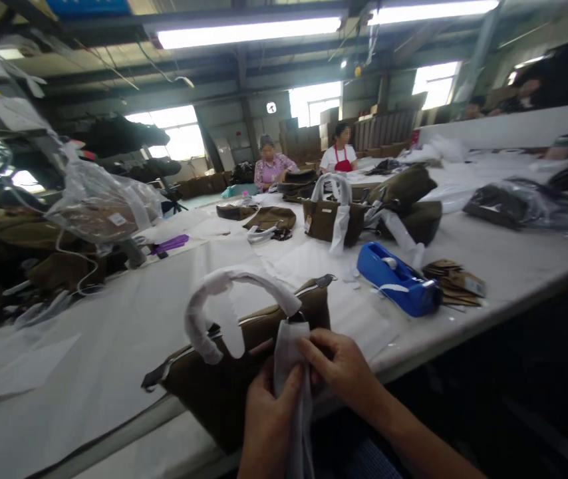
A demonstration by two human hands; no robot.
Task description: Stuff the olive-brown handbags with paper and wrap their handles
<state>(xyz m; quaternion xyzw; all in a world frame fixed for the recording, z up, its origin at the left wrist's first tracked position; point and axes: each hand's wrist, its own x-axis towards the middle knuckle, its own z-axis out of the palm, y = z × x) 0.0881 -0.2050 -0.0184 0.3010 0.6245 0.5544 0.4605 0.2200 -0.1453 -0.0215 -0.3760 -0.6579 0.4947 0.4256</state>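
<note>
An olive-brown handbag [214, 386] stands at the near edge of the table, its arched handle [244, 276] wrapped in white tissue. Beside the handle's right end hangs a strip of white tissue [291, 349] over the bag's side. My left hand [271, 416] pinches this strip from below, with thumb and fingers closed on it. Higher up, my right hand [331, 359] has its thumb and fingertips closed on the strip's right edge. What lies under the tissue is hidden.
A blue tape dispenser [398, 279] and brown cardboard tags [456, 283] lie to the right. Further back are more wrapped handbags [336, 216]. Purple strips [171, 245] and a plastic-covered bundle [104, 206] are at the left. Two people [271, 166] are across the table.
</note>
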